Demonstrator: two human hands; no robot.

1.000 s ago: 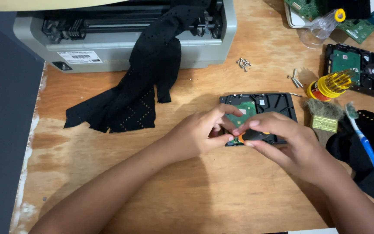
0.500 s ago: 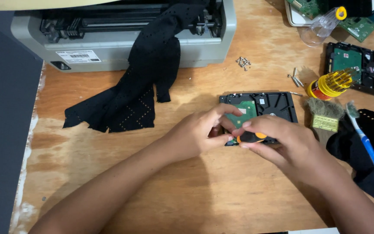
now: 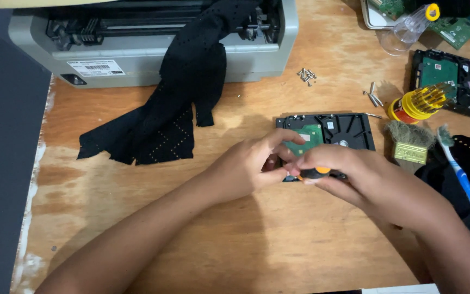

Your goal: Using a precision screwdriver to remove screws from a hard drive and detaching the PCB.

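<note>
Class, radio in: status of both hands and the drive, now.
Left hand steadying hard drive. Right hand gripping orange-handled screwdriver over it. Black cloth off to the side, not in the way.

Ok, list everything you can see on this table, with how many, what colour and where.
hard drive: 1, black with green circuit board, centre, under both hands
second hard drive: 1, black with green board, right edge
printer: 1, grey, top left
cloth: 1, black, draped from printer onto table
loose screws: small pile, silver, below printer's right end
bit set: 1, yellow and red, right of centre
brush: 1, brown bristles, right
toothbrush: 1, blue, far right
circuit boards: green, top right
table: 1, wooden
screwdriver: 1, orange-and-black handle, in right hand
left hand: on the centre drive
right hand: gripping screwdriver
</note>
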